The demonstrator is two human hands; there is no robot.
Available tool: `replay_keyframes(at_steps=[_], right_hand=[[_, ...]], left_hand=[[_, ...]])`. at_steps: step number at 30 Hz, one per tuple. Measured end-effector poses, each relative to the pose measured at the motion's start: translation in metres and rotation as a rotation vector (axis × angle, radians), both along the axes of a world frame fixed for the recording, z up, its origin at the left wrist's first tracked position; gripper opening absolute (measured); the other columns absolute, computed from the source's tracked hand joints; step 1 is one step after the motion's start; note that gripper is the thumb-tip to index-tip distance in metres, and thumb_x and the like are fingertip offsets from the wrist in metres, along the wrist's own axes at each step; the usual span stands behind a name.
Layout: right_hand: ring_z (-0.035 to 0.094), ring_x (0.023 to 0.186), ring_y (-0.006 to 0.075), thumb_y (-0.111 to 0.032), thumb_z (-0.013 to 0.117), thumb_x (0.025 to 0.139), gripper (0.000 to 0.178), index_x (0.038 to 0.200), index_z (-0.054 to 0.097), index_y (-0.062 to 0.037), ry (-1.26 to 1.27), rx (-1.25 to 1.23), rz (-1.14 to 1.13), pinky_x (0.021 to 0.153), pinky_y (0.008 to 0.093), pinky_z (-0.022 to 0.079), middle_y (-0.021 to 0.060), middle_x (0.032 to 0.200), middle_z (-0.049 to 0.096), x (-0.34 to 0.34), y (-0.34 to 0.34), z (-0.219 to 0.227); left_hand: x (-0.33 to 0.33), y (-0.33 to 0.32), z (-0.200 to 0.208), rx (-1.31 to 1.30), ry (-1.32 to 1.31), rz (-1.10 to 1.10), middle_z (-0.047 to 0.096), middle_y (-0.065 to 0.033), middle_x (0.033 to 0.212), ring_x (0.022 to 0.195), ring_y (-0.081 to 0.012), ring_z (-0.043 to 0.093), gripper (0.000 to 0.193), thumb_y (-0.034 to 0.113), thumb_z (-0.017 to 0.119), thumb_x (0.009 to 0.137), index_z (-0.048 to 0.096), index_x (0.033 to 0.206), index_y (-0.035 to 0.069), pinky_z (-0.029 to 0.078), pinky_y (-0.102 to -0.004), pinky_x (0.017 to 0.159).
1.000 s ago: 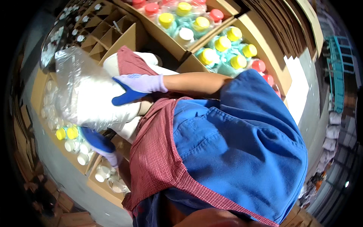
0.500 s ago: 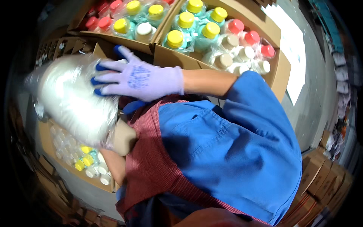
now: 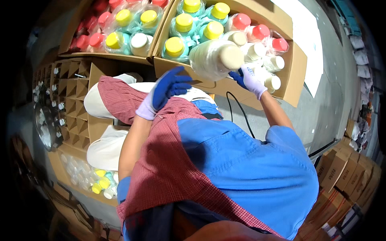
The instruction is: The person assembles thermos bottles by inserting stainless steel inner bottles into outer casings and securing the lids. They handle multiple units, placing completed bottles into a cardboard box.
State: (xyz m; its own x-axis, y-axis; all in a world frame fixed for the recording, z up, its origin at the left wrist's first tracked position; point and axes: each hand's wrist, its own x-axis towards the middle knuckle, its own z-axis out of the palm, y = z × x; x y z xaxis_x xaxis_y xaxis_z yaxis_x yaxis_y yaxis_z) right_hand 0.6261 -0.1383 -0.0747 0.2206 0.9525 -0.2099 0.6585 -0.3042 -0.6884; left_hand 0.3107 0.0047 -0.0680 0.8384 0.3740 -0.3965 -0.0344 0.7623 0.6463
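Note:
A large white bottle with a beige cap, wrapped in clear plastic, is tilted over the near edge of the right-hand cardboard box. My right hand, in a lilac glove with blue fingers, grips it beside the cap; part of the grip is hidden behind the bottle. My left hand, gloved alike, hovers apart from the bottle with fingers spread and nothing in them. Around the bottle, the box holds yellow-capped teal bottles, red-capped bottles and white-capped bottles.
Another box of red and yellow-capped bottles adjoins on the left. A carton with cardboard dividers stands at my left, above a box of small bottles. A black cable hangs near my right arm. Stacked cartons stand lower right.
The large wrapped bottle has moved from my left side to the right-hand box. My left hand has come off it, and my right arm has swung to the right.

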Motion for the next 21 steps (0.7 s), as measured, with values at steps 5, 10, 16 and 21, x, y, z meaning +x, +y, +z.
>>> replay_keyframes(at_steps=[5, 10, 16, 21], right_hand=[[0.061, 0.09, 0.0412, -0.039, 0.052, 0.091, 0.04, 0.102, 0.062, -0.0014, -0.345, -0.221, 0.284, 0.08, 0.0458, 0.047, 0.0256, 0.095, 0.064, 0.022, 0.061, -0.084], [0.064, 0.074, 0.037, -0.033, 0.053, 0.092, 0.031, 0.089, 0.062, -0.003, -0.44, 0.06, 0.206, 0.063, 0.0496, 0.048, 0.0212, 0.082, 0.064, 0.044, 0.133, -0.073], [0.061, 0.1, 0.0304, -0.018, 0.052, 0.088, 0.022, 0.1, 0.065, -0.0042, -1.1, 0.134, 0.802, 0.087, 0.0456, 0.044, 0.0127, 0.113, 0.063, 0.039, 0.23, -0.144], [0.061, 0.102, 0.0288, -0.015, 0.049, 0.088, 0.026, 0.106, 0.066, -0.0064, -0.97, -0.317, 0.832, 0.092, 0.0455, 0.042, 0.0108, 0.108, 0.067, 0.007, 0.245, -0.148]], left_hand=[[-0.002, 0.014, -0.013, 0.036, 0.02, 0.068, 0.054, -0.0185, 0.129, 0.111, -0.0259, 0.059, 0.047, 0.03, 0.036, 0.103, 0.034, 0.143, 0.005, 0.048, -0.0364, 0.097], [-0.016, 0.022, -0.014, 0.015, 0.06, 0.155, 0.051, -0.0198, 0.132, 0.114, -0.0274, 0.057, 0.049, 0.029, 0.034, 0.103, 0.031, 0.144, 0.003, 0.046, -0.0374, 0.1], [-0.007, 0.023, -0.001, 0.062, 0.027, 0.147, 0.048, -0.0211, 0.134, 0.118, -0.0289, 0.055, 0.051, 0.027, 0.034, 0.102, 0.026, 0.145, 0.0, 0.044, -0.0393, 0.102], [-0.009, 0.024, -0.006, 0.077, 0.053, 0.166, 0.049, -0.0183, 0.133, 0.117, -0.0248, 0.055, 0.048, 0.023, 0.037, 0.102, 0.028, 0.145, 0.003, 0.046, -0.0365, 0.1]])
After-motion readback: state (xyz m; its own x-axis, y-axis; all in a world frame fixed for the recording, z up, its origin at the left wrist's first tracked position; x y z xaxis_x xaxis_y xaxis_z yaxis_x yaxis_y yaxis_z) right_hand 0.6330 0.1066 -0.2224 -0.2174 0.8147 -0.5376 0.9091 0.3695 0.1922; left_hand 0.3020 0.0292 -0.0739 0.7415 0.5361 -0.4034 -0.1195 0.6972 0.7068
